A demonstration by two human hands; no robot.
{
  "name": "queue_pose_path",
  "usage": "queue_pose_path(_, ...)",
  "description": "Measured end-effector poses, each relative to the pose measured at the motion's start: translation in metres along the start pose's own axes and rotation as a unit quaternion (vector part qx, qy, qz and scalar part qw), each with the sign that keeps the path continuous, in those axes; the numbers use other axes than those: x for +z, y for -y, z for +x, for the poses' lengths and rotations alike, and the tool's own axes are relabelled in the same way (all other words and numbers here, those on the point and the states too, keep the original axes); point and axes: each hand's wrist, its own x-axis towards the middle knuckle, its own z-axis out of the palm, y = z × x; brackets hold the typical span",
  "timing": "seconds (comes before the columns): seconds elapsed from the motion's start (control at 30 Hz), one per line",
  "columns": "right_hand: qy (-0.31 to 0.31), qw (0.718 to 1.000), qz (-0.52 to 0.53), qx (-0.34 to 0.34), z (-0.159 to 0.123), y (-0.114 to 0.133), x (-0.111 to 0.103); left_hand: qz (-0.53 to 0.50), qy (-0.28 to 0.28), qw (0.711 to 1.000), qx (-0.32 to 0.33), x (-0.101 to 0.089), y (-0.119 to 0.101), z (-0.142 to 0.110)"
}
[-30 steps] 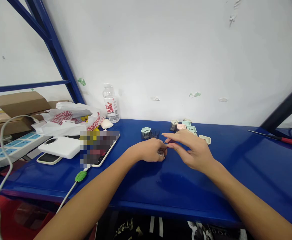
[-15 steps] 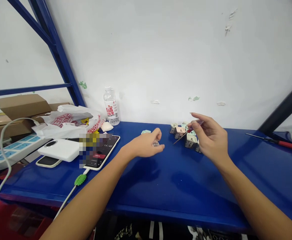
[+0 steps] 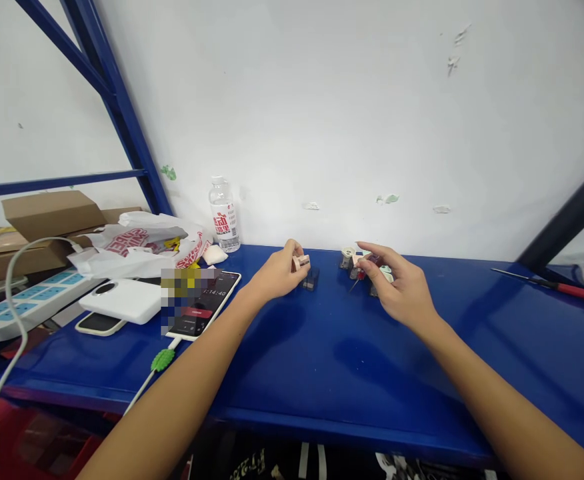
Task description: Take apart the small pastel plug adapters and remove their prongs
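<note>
My left hand is closed, with thumb and fingers pinching a small pale pink piece. Just under its fingertips a dark see-through block stands on the blue table. To the right, my right hand is closed around a thin screwdriver with a red handle; the shaft slants down to the left. Its fingertips are by a pink-topped block, and I cannot tell whether they touch it. A cream-topped block stands beside that. Other pastel-topped blocks are partly hidden behind this hand.
Another screwdriver lies at the right. On the left are a phone on a cable, a white device, a power strip, a plastic bag and a cardboard box. A water bottle stands by the wall.
My left hand has shifted up and slightly left, and the pink piece now shows in it. My right hand has moved left and down over the blocks, the screwdriver pointing more steeply downward.
</note>
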Motion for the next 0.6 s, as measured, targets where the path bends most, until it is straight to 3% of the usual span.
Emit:
queue_pose_path(0.13, 0.026, 1.000, -0.002, -0.006, -0.001, -0.001, 0.002, -0.012, -0.047, 0.999, 0.007, 0.006, 0.011, 0.007)
queue_pose_path(0.23, 0.038, 0.999, 0.004, -0.008, -0.003, 0.000, 0.004, 0.015, -0.047, 0.998, 0.048, 0.009, 0.014, 0.012)
queue_pose_path(0.4, 0.038, 0.999, 0.010, -0.004, -0.003, -0.001, 0.005, 0.113, -0.010, 0.989, 0.093, 0.011, 0.011, 0.016)
queue_pose_path(0.6, 0.035, 0.999, 0.009, -0.007, -0.002, 0.000, 0.004, 0.082, 0.066, 0.987, 0.120, 0.015, 0.010, 0.015)
